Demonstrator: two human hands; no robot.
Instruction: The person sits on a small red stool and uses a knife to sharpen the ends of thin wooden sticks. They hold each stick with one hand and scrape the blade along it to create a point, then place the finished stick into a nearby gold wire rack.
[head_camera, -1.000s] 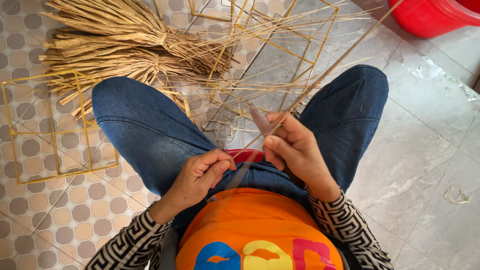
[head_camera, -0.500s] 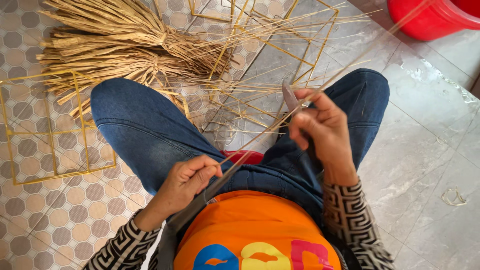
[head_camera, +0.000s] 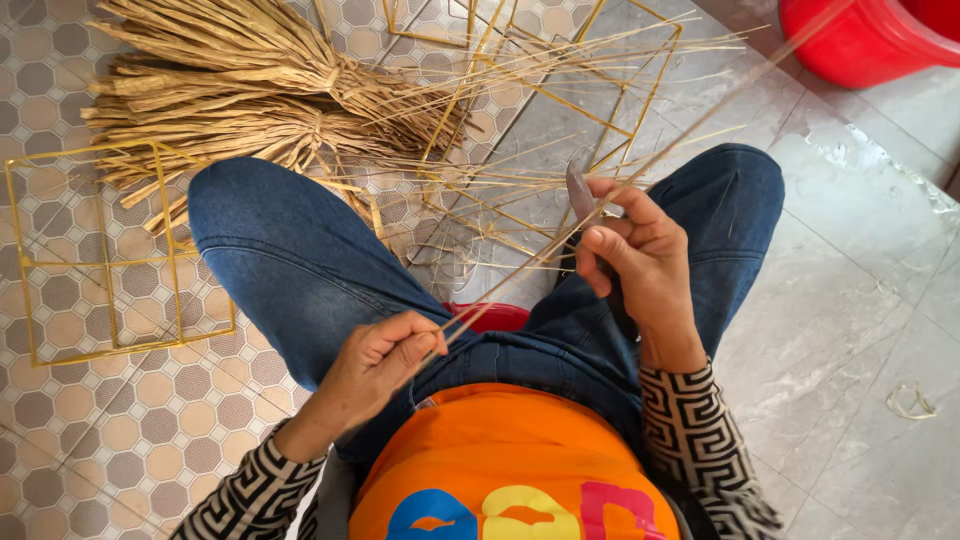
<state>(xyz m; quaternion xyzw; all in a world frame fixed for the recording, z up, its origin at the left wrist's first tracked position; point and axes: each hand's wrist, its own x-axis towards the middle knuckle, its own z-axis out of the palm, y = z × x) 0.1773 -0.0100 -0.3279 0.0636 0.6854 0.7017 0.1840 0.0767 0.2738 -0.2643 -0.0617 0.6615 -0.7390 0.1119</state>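
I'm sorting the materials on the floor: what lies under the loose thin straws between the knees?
Under the loose straws lie gold wire frames on the tiled floor. The frames' lower parts are hidden behind the right hand and the knees.

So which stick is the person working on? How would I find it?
Start at the blue jeans. Above the lap, the left hand pinches one end of a long thin straw-coloured strip. It runs up past the right hand and its knife, the only strip lifted off the floor.
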